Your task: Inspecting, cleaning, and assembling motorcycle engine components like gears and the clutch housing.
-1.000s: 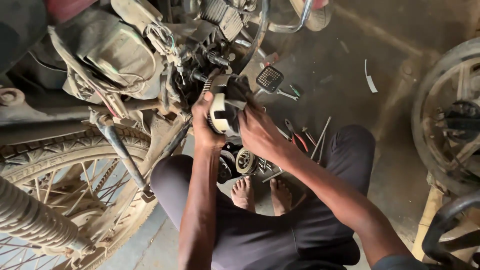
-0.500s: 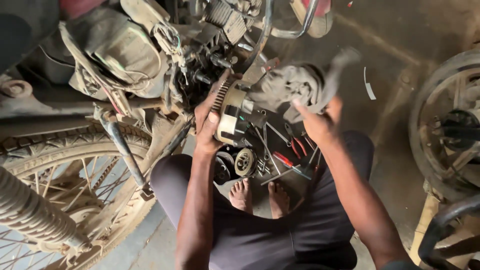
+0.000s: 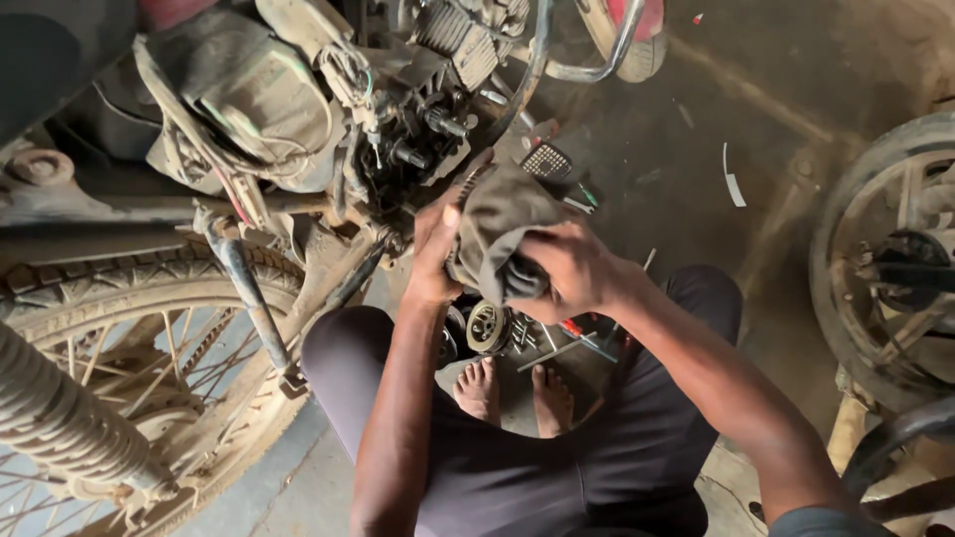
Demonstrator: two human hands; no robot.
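**Kid:** What do you have in your hands?

**Helper:** Your right hand (image 3: 567, 268) is closed tight around a dirty grey rag (image 3: 497, 234). The rag is bunched over something, right in front of the dusty motorbike engine (image 3: 418, 109) and above your knees. Your left hand (image 3: 433, 249) is bent around the other side, with the thumb up and touching the rag. I cannot tell if it grips the rag or a part under it, because the rag hides that.

**Kid:** What could go wrong for you?

**Helper:** I think the rag could catch. Wires (image 3: 348, 75) and little bolts stick out just beside it. If you pull fast, a loose flap may snag on them. And if a part is in there, you can't see it well, so it might slip out and land near your bare feet (image 3: 512, 393). Tools (image 3: 572, 333) and a round metal piece (image 3: 487, 326) lie on the floor near your toes too, so a slip there could hurt.

**Kid:** Which way does the rag point?

**Helper:** It is a lump, so it has no sharp end. Its long way runs from up near the engine, down toward your right hand. The top end leans toward the bike. The bottom end is tucked into your fist.

**Kid:** And the big wheel (image 3: 109, 368)?

**Helper:** It sits off on your left, well apart from your hands.
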